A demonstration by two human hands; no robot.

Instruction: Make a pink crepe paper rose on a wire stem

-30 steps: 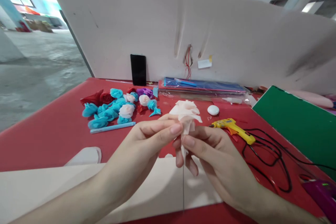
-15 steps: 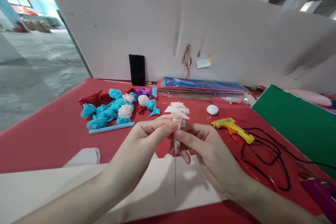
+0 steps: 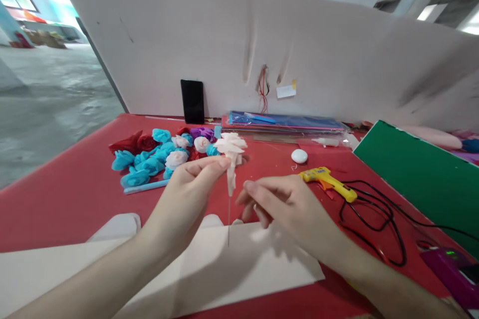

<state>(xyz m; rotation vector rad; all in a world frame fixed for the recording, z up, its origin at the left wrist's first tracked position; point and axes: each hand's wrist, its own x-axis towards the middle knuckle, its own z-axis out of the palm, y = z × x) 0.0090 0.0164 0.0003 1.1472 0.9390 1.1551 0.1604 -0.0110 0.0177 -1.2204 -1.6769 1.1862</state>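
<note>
My left hand pinches a pale pink crepe-paper flower just under its ruffled petals, between thumb and forefinger. The flower stands upright on a thin wire stem, its paper base wrapped round the upper wire. Apart from the stem, a short way to its right, is my right hand. Its fingers are curled with the thumb over them, and the fingertips are partly blurred. A small pale spot shows among those fingers; I cannot make out what it is. Beneath both hands lies a long cream paper sheet.
Blue, pink, red and purple paper flowers cluster at left behind a light blue pen. At right are a yellow glue gun with black cord, a white egg-shaped object, a green board and a purple device.
My right hand has let go of the flower's base and drawn away to the right. My left hand has carried the flower slightly left and the view has shifted a little.
</note>
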